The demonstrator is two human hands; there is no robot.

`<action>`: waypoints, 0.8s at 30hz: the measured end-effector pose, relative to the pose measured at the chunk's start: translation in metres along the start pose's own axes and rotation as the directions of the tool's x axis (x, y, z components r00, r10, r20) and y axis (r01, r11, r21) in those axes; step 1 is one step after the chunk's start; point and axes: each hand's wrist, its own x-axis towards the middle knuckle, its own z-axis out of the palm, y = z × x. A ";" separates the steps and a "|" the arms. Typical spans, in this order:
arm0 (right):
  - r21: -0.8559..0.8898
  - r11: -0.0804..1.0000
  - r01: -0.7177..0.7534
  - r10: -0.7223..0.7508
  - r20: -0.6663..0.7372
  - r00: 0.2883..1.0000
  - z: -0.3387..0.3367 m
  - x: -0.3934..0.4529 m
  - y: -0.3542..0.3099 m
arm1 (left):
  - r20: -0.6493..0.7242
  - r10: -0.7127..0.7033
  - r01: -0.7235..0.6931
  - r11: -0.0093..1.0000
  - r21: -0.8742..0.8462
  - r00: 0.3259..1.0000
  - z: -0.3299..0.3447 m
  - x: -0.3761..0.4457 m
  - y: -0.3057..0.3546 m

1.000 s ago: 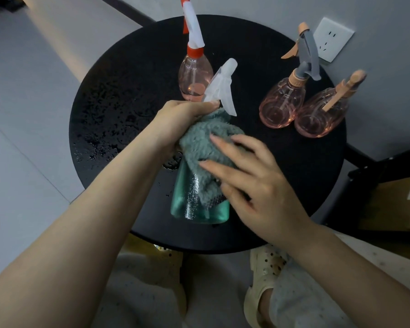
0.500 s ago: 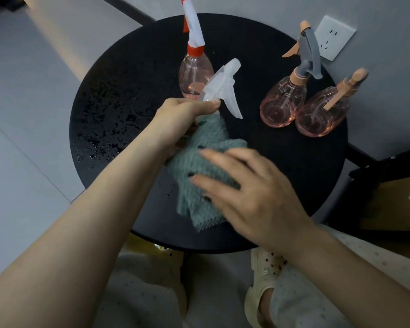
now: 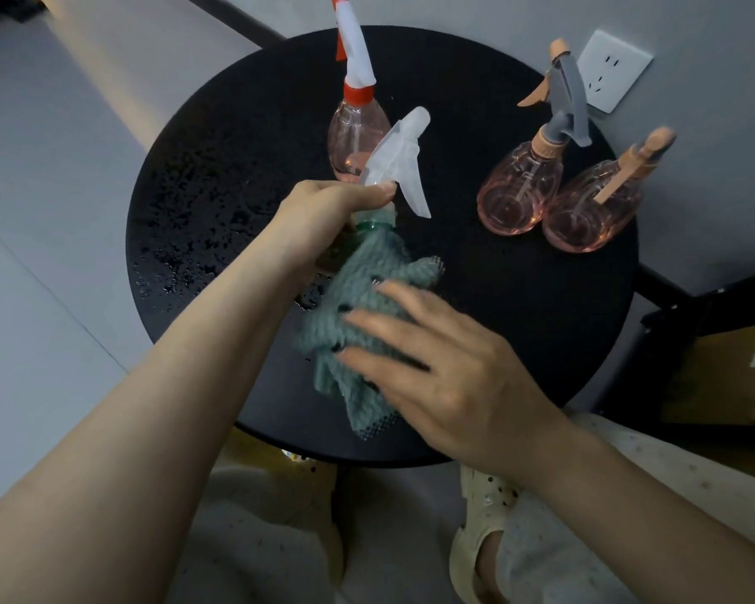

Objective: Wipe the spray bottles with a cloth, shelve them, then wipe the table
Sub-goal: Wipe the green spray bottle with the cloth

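- teal spray bottle [image 3: 373, 226]: held above the round black desk [image 3: 519, 307], only its neck and shoulder showing; the body is wrapped under the cloth. long axis slants from the white trigger head [image 3: 399, 161], up and away, down toward the person's lap.
- left hand [image 3: 319, 222]: fingers curled round the bottle's neck just under the trigger head, gripping it.
- green cloth [image 3: 358, 316]: draped down the bottle's body, its lower corner hanging past the near desk edge.
- right hand [image 3: 436, 372]: pressed flat on the cloth, fingers straight and spread, pointing left across the bottle; the bottle's body lies directly under them. thumb hidden, so whether it wraps behind cannot be told.
- relation for the coming stroke, as a judgement: the fingers lie crosswise to the long axis, so a wipe should run along the axis, neck to base.
- pink bottle with red-and-white head [image 3: 358, 137]: upright just behind the held one, unwiped by the look of it.
- pink bottle with grey head [image 3: 519, 194] and pink bottle with tan head [image 3: 589, 211]: touching, at the right of the desk.
- water droplets [image 3: 175, 250]: scattered on the desk's left side.
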 end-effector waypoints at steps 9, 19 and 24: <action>0.039 0.983 -0.180 0.182 -0.039 0.983 -0.002 0.004 0.008 | 0.021 0.005 -0.006 0.999 0.039 1.000 0.002 0.001 -0.001; 0.124 0.951 -0.284 0.298 -0.112 0.948 -0.002 0.007 0.007 | 0.005 0.007 -0.007 0.999 -0.034 1.000 0.005 -0.004 0.001; -0.077 0.994 0.080 -0.078 0.026 0.997 0.001 0.000 0.000 | -0.036 0.016 -0.016 1.000 0.004 0.999 0.000 -0.003 0.002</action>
